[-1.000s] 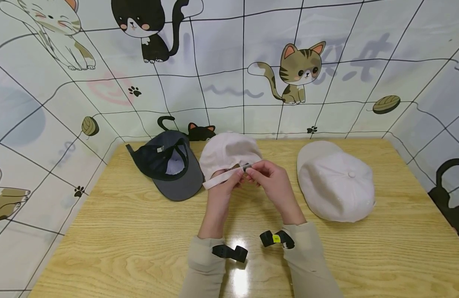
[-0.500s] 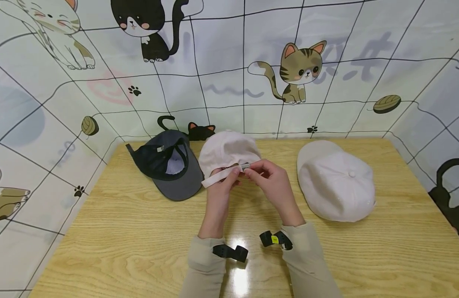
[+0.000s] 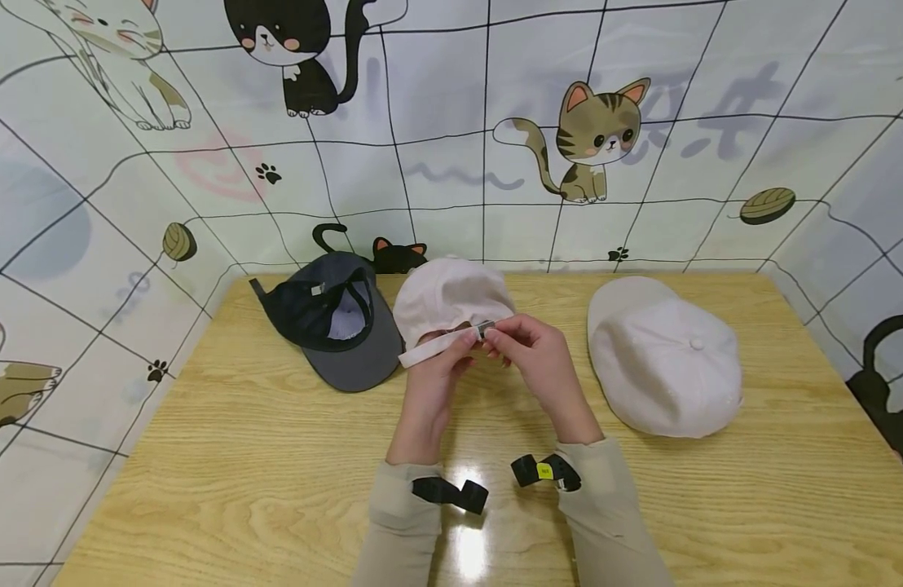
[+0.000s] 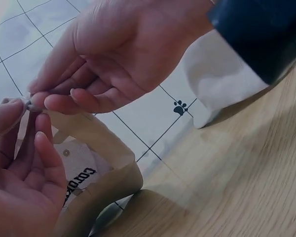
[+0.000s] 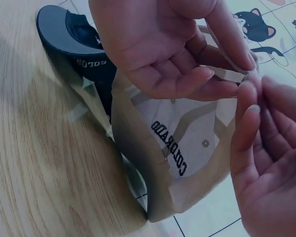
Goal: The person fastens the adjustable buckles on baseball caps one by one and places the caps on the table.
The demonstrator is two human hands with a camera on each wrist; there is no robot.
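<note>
A pale pinkish-white cap [image 3: 451, 292] is held up between both hands, its back towards me. My left hand [image 3: 431, 387] pinches its adjuster strap [image 3: 425, 350] between thumb and finger, the loose strap end sticking out to the left. At the small metal buckle [image 3: 484, 329], my right hand [image 3: 543, 367] pinches with thumb and index finger. The fingertips of both hands nearly meet there. In the right wrist view the cap's inside [image 5: 187, 123] shows dark lettering seen in reverse. How far the strap passes through the buckle is hidden by the fingers.
A dark grey cap [image 3: 349, 350] lies upturned to the left, beside the held cap. On the right sits another pale cap [image 3: 664, 367], crown up. All are on a wood-grain table [image 3: 290, 489], against a cat-patterned backdrop [image 3: 444, 179] at the back and sides.
The buckle has tilted slightly in the right fingers and looks darker than half a second ago. Both hands keep their places on strap and buckle. The head view has shifted a little.
</note>
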